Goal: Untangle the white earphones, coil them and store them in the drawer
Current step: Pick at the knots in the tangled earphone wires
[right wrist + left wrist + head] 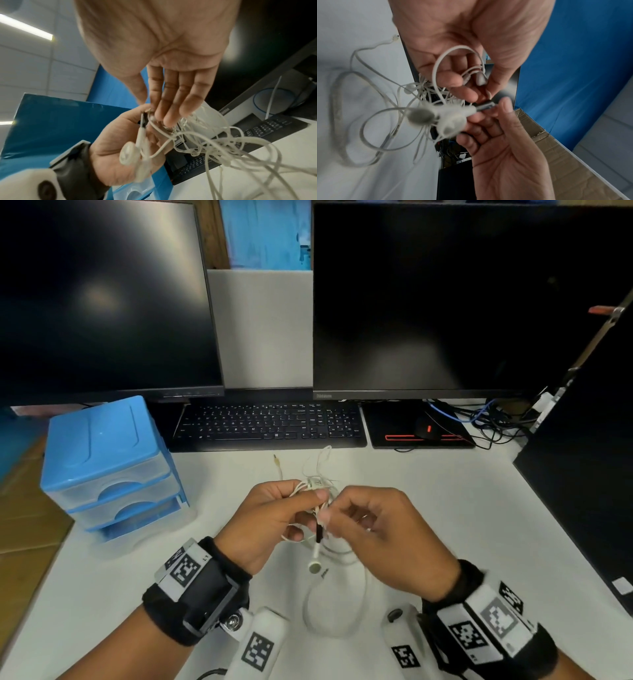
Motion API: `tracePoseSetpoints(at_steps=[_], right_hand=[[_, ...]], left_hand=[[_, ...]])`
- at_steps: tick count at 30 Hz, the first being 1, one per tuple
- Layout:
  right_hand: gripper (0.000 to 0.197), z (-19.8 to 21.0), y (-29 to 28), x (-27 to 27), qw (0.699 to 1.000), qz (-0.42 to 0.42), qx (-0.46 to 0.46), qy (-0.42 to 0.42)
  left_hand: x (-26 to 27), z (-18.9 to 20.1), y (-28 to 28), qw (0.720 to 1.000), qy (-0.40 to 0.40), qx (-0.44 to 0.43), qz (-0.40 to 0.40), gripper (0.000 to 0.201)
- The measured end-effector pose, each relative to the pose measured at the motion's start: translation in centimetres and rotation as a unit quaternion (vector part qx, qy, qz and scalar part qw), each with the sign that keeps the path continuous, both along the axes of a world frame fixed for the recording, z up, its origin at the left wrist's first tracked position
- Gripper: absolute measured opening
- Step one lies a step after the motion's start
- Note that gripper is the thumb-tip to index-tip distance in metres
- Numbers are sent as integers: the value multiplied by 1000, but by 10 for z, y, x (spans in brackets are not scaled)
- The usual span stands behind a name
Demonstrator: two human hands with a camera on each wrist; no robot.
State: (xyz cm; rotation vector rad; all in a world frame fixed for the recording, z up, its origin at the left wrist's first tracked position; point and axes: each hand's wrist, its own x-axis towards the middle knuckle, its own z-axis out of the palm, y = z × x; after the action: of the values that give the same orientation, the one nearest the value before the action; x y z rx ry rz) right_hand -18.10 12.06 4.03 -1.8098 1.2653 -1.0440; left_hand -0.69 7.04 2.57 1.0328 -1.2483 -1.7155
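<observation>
The white earphones (317,486) are a tangled bunch held above the white desk (445,508) between both hands. My left hand (305,501) grips a bundle of cord loops (436,70) in curled fingers. My right hand (337,510) pinches the cord just above an earbud stem (481,108) with thumb and forefinger. Two earbuds (127,154) hang below the hands, and one earbud (314,566) shows in the head view. The jack plug (275,458) trails on the desk behind the tangle. The blue three-drawer unit (113,474) stands at the left with its drawers closed.
A black keyboard (270,424) and two dark monitors (428,302) line the back of the desk. A mouse on a black pad (424,428) and loose cables (486,419) lie at the back right. A dark panel (589,474) borders the right edge.
</observation>
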Motion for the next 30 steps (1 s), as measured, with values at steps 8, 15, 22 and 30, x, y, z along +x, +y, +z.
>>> tracePoseSetpoints(at_steps=[8, 15, 22, 30], right_hand=[[21, -5, -8, -13, 988, -28, -101, 109], [9, 4, -9, -24, 972, -4, -117, 204], [15, 3, -15, -21, 994, -88, -31, -65], [14, 24, -11, -30, 967, -61, 101, -226]], left_hand=[[3, 2, 2, 996, -58, -62, -30, 14], [2, 0, 2, 992, -75, -87, -57, 19], [7, 1, 3, 963, -204, -161, -71, 23], [16, -2, -8, 990, -130, -55, -20, 13]])
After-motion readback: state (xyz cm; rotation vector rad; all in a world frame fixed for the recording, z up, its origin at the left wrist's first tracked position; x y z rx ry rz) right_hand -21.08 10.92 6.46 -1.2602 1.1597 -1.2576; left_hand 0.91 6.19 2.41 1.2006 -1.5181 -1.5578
